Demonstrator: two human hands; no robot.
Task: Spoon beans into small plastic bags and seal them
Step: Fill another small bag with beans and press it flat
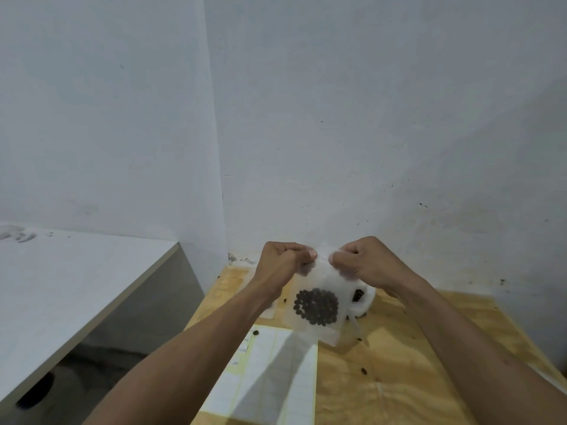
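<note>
A small clear plastic bag (319, 283) hangs in the air above the wooden table (383, 378), held by its top edge. A round clump of dark beans (316, 306) lies in its lower half. My left hand (285, 260) pinches the top edge on the left and my right hand (365, 260) pinches it on the right, thumbs almost touching. Behind the bag, a white container (365, 297) with dark contents is mostly hidden.
A sheet of white labels (270, 378) lies on the table below the bag. Several loose beans (364, 370) are scattered over the wood. A white counter (76, 277) stands to the left across a gap. White walls close the corner behind.
</note>
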